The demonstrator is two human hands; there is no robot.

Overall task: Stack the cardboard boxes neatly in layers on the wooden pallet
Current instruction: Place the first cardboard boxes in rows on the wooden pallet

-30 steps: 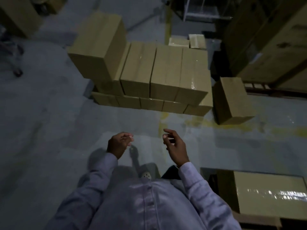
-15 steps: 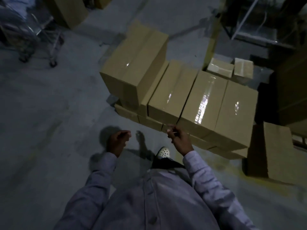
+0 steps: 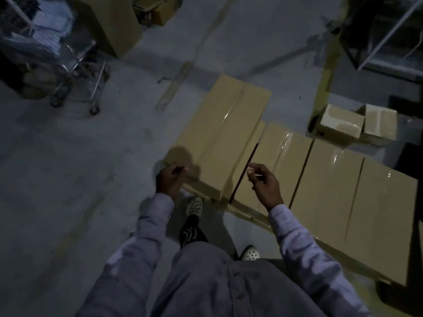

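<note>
A stack of brown cardboard boxes (image 3: pixel 332 186) fills the right half of the view, laid side by side with taped tops. One box (image 3: pixel 219 133) sits a layer higher at the stack's left end. The pallet under them is hidden. My left hand (image 3: pixel 170 179) hovers at the raised box's near left corner, fingers loosely curled, holding nothing. My right hand (image 3: pixel 263 181) hangs above the gap beside the raised box, fingers relaxed and empty.
A wire trolley (image 3: pixel 75 72) with bundled goods stands at the upper left. A large carton (image 3: pixel 112 24) lies behind it. Two small crumpled boxes (image 3: pixel 357 124) sit beyond the stack. Metal shelving (image 3: pixel 389 33) is at the upper right. My feet (image 3: pixel 194 207) are by the stack's edge.
I have walked up to the stack, which has grown larger and nearer in view. Both hands have stayed empty and now hover over the boxes' near edge.
</note>
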